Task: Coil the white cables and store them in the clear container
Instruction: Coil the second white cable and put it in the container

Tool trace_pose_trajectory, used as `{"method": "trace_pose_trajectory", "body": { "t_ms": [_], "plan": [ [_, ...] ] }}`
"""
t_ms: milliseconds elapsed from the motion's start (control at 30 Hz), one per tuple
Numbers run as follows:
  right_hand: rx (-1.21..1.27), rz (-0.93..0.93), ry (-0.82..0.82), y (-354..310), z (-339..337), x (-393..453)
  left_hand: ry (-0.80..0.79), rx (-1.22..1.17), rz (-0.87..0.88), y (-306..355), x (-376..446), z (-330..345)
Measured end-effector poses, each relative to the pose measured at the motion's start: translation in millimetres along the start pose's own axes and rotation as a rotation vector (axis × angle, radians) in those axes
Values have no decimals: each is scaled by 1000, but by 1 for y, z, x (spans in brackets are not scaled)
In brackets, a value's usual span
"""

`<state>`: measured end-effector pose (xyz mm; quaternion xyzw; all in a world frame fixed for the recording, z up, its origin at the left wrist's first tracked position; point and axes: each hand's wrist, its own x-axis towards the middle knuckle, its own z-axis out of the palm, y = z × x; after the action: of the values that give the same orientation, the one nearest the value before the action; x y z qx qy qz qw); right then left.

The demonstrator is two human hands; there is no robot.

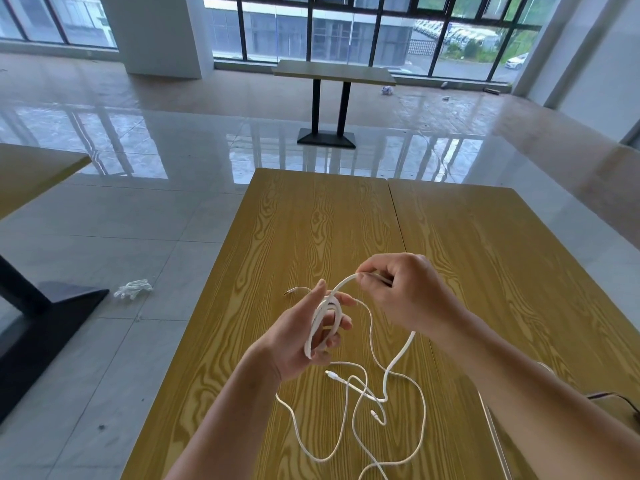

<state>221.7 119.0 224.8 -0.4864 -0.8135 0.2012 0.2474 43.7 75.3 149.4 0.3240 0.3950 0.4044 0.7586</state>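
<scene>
Hands work above the near half of the wooden desk (311, 220); the left hand (304, 337) grips a few loops of white cable (320, 323) wound round its fingers; the right hand (405, 296) pinches the same cable just beyond the coil; loose white cables (391, 393) sprawl tangled on the desk toward its near edge, below both hands.
</scene>
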Motion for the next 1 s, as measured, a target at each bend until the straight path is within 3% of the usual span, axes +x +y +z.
{"method": "trace_pose_trajectory", "body": {
  "t_ms": [267,700,1000],
  "plan": [
    [-12,30,-1,7,3,1,-73,182,61,8,-11,7],
    [4,84,-213,28,-32,5,100,-152,174,13,-16,-21],
    [28,52,-149,20,-30,7,295,-306,257,16,-4,-20]
  ]
}}
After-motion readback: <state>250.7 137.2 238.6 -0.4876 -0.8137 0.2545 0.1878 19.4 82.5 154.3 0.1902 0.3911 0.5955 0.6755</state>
